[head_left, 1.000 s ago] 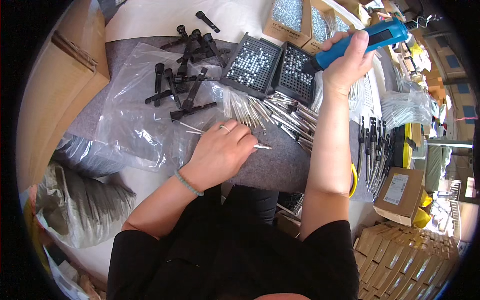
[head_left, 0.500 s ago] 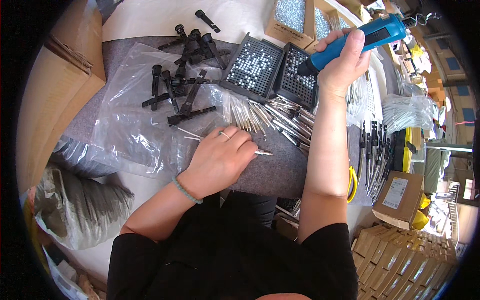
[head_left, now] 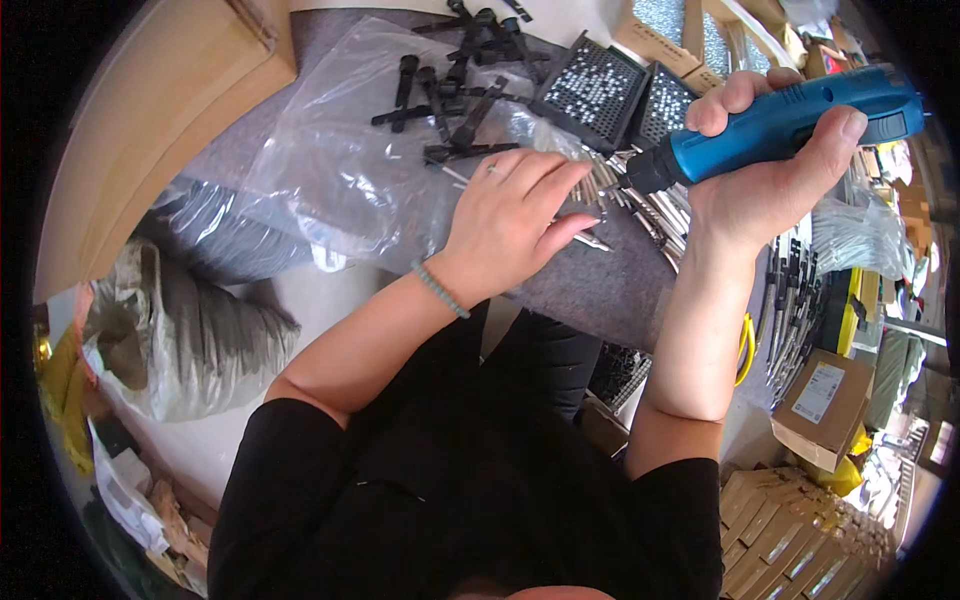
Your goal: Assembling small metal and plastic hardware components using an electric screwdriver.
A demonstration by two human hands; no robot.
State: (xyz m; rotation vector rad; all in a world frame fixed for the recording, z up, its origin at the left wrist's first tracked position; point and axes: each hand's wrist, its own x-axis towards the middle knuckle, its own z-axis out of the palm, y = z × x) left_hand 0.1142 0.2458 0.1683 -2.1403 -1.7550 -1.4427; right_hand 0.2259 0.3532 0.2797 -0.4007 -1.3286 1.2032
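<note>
Since a second ago the right hand (head_left: 770, 190) has brought the blue driver (head_left: 790, 120) down from above the trays to just beside the left hand (head_left: 510, 215), its black nose now aimed at the left fingertips. The right hand stays clenched round the driver's smooth plastic barrel, thumb on top. The left hand has stayed flat on the grey felt mat (head_left: 600, 285), fingers pinching a thin metal pin (head_left: 592, 240) at their tips. Just beyond that pinch lies a heap of shiny steel pins (head_left: 650, 205). Behind it stand two black grid trays (head_left: 625, 95), studded with pale dots. Left of the left hand, a crinkled clear bag (head_left: 340, 180) carries matt black rod-shaped parts (head_left: 455, 90).
</note>
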